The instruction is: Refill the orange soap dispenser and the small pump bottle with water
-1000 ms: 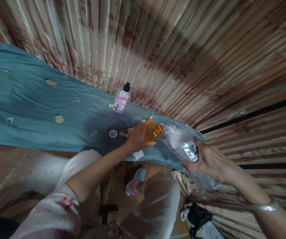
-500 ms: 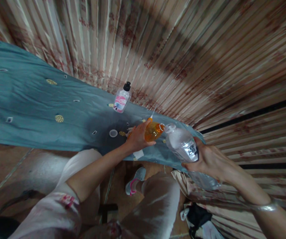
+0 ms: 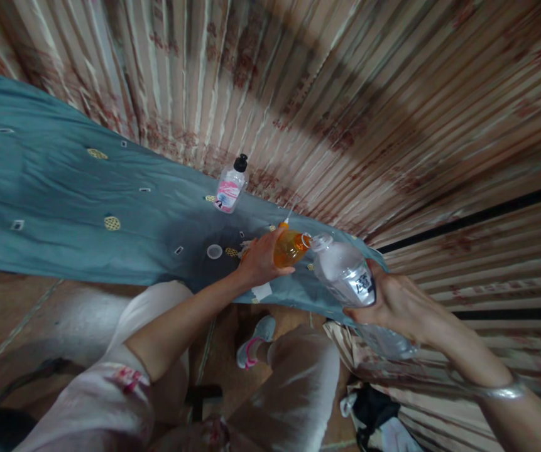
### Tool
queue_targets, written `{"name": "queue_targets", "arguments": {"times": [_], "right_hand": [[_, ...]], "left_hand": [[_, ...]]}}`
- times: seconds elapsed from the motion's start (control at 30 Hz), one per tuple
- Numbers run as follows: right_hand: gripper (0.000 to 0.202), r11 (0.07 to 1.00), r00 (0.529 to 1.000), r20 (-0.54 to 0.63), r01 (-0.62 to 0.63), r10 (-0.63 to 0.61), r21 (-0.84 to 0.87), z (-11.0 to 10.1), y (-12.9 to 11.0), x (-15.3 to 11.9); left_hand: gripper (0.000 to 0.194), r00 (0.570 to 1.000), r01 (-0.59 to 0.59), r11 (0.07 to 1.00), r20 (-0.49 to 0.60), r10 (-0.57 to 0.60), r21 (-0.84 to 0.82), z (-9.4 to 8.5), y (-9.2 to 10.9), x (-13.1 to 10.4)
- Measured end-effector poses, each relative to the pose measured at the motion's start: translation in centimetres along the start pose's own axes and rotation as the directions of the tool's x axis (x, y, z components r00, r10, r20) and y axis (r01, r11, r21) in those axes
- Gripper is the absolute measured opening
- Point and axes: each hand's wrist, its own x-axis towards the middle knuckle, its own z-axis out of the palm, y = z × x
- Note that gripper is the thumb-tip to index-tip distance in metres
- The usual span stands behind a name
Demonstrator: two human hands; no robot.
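Observation:
My left hand [image 3: 261, 258] is wrapped round an orange bottle [image 3: 289, 248], which is tilted with its open neck toward the right. In my right hand [image 3: 390, 304] is a large clear plastic bottle [image 3: 345, 271] with a dark-and-silver label, also tilted. The two bottle mouths meet or nearly meet; I cannot tell whether liquid passes between them. A clear pump bottle [image 3: 230, 188] with a pink label and black top stands behind my left hand. To the left of that hand lies a small round white cap [image 3: 214, 252].
A teal cloth with yellow patterns covers the narrow table [image 3: 63, 207]. A pleated floral curtain [image 3: 270, 94] hangs along its far side. Behind the orange bottle is a thin white nozzle with an orange base [image 3: 284, 223]. White paper [image 3: 262, 291] lies near the front edge. Dark fabric [image 3: 376, 408] lies below right.

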Motion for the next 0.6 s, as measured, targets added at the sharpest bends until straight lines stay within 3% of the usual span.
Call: {"name": "queue_targets", "arguments": {"times": [0.3, 0.6], "right_hand": [[0.060, 0.999, 0.999, -0.033, 0.036, -0.035, 0.040, 0.34, 0.39, 0.01], [0.064, 1.000, 1.000, 0.000, -0.001, 0.001, 0.018, 0.20, 0.08, -0.07]], "left_hand": [[0.111, 1.000, 0.005, 1.000, 0.007, -0.005, -0.004, 0.07, -0.15, 0.01], [0.113, 1.000, 0.013, 1.000, 0.005, -0.013, -0.004, 0.12, -0.11, -0.04]]}}
